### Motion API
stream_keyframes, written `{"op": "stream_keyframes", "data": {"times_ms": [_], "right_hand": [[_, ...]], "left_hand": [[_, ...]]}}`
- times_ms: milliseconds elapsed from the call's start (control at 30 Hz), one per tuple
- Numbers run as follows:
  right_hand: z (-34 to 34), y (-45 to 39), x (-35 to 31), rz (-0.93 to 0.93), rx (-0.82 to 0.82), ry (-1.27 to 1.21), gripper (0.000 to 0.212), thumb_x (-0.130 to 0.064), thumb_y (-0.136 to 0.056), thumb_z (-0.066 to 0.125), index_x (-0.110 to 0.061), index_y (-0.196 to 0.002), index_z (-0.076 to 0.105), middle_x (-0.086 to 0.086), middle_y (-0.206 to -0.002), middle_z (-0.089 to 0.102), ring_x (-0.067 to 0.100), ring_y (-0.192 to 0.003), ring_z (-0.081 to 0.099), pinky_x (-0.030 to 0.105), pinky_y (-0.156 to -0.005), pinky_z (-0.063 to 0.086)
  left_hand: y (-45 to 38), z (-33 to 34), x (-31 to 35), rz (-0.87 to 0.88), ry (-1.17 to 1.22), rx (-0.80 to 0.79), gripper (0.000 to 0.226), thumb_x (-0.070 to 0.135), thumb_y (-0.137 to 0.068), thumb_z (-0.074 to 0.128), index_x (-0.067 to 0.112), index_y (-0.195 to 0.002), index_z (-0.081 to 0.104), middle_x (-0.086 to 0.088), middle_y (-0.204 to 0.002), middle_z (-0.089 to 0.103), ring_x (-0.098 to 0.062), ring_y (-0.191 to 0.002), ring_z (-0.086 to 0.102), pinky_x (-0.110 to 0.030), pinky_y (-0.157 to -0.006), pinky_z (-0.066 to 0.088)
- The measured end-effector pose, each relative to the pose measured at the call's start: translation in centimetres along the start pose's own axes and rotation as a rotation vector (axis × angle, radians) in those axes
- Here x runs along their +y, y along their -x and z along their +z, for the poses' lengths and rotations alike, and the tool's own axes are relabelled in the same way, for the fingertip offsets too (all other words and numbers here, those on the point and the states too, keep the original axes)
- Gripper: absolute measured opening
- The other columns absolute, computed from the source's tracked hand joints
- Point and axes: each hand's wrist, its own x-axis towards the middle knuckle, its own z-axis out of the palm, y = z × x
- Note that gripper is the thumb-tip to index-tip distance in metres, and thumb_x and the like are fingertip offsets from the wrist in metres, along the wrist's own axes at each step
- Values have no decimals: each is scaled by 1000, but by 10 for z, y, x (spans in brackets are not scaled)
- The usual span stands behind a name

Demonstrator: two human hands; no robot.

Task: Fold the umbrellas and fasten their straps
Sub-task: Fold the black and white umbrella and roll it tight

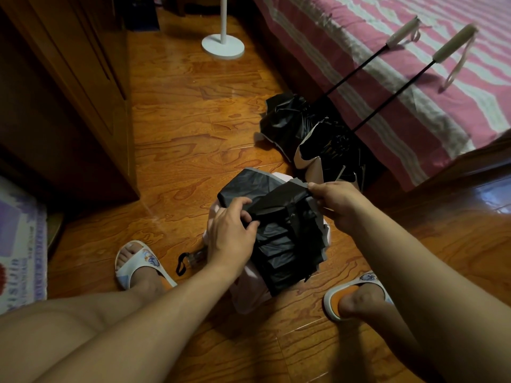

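Observation:
A collapsed umbrella (pixel 287 244) with black lining and a pale pink outside lies on the wooden floor between my feet. My left hand (pixel 231 233) clamps its bunched black fabric near the middle. My right hand (pixel 336 201) pinches a grey-edged fold of the same canopy at its upper right. Its clear handle with a black wrist loop (pixel 190 259) pokes out at the lower left. Two more umbrellas (pixel 309 134) lie unfolded beyond it, shafts extended, with their white handles (pixel 403 33) resting on the bed.
A bed with a pink and white striped cover (pixel 414 78) fills the right side. A dark wooden wardrobe (pixel 69 106) stands on the left. A white round stand base (pixel 222 47) sits at the far end of the floor. A patterned mat (pixel 19 244) lies at the left edge.

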Motion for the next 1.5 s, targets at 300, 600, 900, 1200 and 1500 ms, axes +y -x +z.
{"op": "stream_keyframes", "data": {"times_ms": [300, 600, 900, 1200, 1500], "right_hand": [[2, -2, -1, 7, -17, -29, 17, -23, -98, 67, -7, -95, 71, 5, -75, 58, 11, -58, 49, 34, -75, 42], [3, -11, -3, 23, 12, -78, 27, -22, -96, 69, 1, -110, 71, 9, -89, 58, 11, -60, 49, 35, -78, 43], [2, -15, 1, 52, 17, -102, 28, -22, -96, 69, -1, -113, 71, 7, -93, 63, 9, -61, 50, 29, -74, 45], [2, -14, 0, 33, 14, -105, 27, -22, -97, 68, 0, -112, 71, 7, -90, 63, 8, -59, 49, 27, -70, 45], [-4, -13, 14, 12, -33, -58, 20, -19, -101, 62, -3, -110, 67, 10, -93, 69, 17, -76, 66, 29, -77, 56]], "left_hand": [[-1, -3, -3, -29, 27, -6, 43, 13, -87, 75, 33, -121, 57, 19, -95, 58, -16, -102, 61, -47, -86, 55], [2, -8, -4, 45, 17, -13, 30, 10, -91, 71, 27, -113, 60, 11, -93, 62, -19, -99, 63, -43, -81, 56], [2, -7, 11, 29, 158, 6, 39, 19, -90, 76, 30, -126, 63, 18, -94, 61, -12, -104, 64, -31, -88, 53], [1, -6, 9, -142, 334, 32, 38, 27, -91, 74, 53, -114, 59, 25, -92, 71, -5, -101, 66, -42, -91, 55], [11, -6, -10, 192, -21, -15, 35, 20, -82, 82, 23, -115, 71, 10, -91, 64, -15, -100, 55, -31, -97, 44]]}}
